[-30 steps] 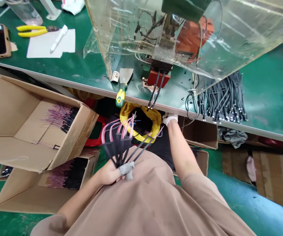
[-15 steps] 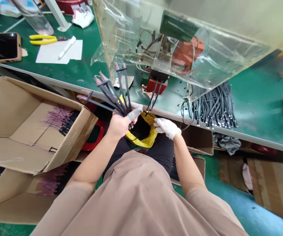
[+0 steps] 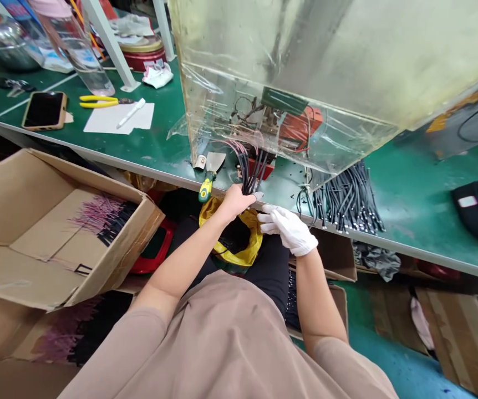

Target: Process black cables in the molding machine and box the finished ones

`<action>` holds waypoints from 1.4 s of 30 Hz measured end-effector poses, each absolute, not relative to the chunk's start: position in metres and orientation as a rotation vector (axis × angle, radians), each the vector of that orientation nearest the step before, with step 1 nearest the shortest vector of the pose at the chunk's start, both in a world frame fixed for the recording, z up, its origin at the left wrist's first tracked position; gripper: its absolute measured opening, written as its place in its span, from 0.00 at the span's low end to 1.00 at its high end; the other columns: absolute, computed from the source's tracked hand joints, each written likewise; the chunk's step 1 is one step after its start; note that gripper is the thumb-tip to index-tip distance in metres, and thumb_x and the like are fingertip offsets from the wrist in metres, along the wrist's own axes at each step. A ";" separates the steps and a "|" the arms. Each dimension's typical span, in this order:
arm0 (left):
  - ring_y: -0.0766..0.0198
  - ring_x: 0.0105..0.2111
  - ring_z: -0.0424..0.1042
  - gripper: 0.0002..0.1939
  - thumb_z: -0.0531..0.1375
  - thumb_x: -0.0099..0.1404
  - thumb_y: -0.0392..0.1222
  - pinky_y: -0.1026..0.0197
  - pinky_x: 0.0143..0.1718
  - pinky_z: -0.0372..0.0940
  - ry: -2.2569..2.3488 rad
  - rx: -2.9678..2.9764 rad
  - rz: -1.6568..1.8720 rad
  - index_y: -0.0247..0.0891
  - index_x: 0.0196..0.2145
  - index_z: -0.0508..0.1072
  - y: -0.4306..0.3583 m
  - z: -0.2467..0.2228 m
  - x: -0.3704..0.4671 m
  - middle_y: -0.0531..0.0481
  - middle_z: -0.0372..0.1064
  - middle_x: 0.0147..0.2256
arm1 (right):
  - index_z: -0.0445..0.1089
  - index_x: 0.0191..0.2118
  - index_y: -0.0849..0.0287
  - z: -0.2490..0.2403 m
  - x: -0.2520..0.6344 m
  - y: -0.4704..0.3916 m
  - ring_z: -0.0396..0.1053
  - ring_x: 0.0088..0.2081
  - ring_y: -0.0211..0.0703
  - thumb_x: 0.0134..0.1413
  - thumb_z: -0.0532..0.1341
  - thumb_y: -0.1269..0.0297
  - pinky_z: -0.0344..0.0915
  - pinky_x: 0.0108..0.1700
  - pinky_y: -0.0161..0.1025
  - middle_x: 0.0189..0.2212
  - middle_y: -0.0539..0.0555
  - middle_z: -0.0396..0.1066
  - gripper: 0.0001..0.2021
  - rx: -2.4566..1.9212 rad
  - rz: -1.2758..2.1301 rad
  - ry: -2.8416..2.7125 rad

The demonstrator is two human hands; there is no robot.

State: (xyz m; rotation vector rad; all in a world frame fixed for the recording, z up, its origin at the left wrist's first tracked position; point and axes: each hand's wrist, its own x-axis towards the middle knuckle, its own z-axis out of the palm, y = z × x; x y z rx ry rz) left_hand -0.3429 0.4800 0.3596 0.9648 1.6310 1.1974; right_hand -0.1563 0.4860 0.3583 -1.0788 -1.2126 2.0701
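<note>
My left hand (image 3: 235,201), with a grey covering on a fingertip, is closed round a bundle of black cables (image 3: 247,170) with thin pink wire ends. The bundle stands up at the table edge, in front of the machine's red block (image 3: 269,170), and partly hides it. My right hand (image 3: 286,227), in a white glove, is beside it to the right, fingers stretched out and seemingly holding nothing. Below both hands a yellow bag (image 3: 245,257) hangs open between my legs. A putty knife (image 3: 206,185) with a green and yellow handle lies left of the bundle.
A clear plastic cover (image 3: 326,83) overhangs the machine. Many black cables (image 3: 347,199) lie at the right. Cardboard boxes (image 3: 139,233) with pink-ended cables stand at the lower left. A phone (image 3: 45,111), yellow pliers (image 3: 100,102) and a bottle (image 3: 93,72) are at the back left.
My left hand has moved right and forward with the bundle, to the machine's red block. The putty knife now shows fully. My right hand stays near the table edge. The view has shifted.
</note>
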 end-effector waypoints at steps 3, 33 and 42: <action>0.72 0.14 0.55 0.14 0.65 0.60 0.44 0.65 0.18 0.51 1.563 0.921 1.208 0.35 0.21 0.70 0.469 0.371 -0.342 0.55 0.62 0.16 | 0.70 0.45 0.61 0.366 -0.164 0.491 0.69 0.24 0.35 0.45 0.73 0.50 0.70 0.28 0.34 0.31 0.53 0.75 0.26 -0.974 2.016 -1.186; 0.72 0.13 0.54 0.29 0.63 0.59 0.65 0.66 0.14 0.50 1.141 1.040 1.086 0.35 0.18 0.71 0.340 0.374 -0.336 0.53 0.61 0.14 | 0.64 0.35 0.56 0.413 -0.225 0.521 0.54 0.10 0.30 0.70 0.47 0.48 0.50 0.14 0.28 0.12 0.41 0.57 0.19 -1.219 1.267 -0.993; 0.72 0.15 0.56 0.29 0.59 0.64 0.64 0.67 0.15 0.51 1.108 1.060 1.029 0.34 0.21 0.75 0.297 0.368 -0.347 0.49 0.66 0.17 | 0.61 0.35 0.55 0.414 -0.211 0.535 0.48 0.09 0.29 0.67 0.51 0.43 0.49 0.13 0.27 0.11 0.36 0.52 0.20 -1.118 1.286 -0.773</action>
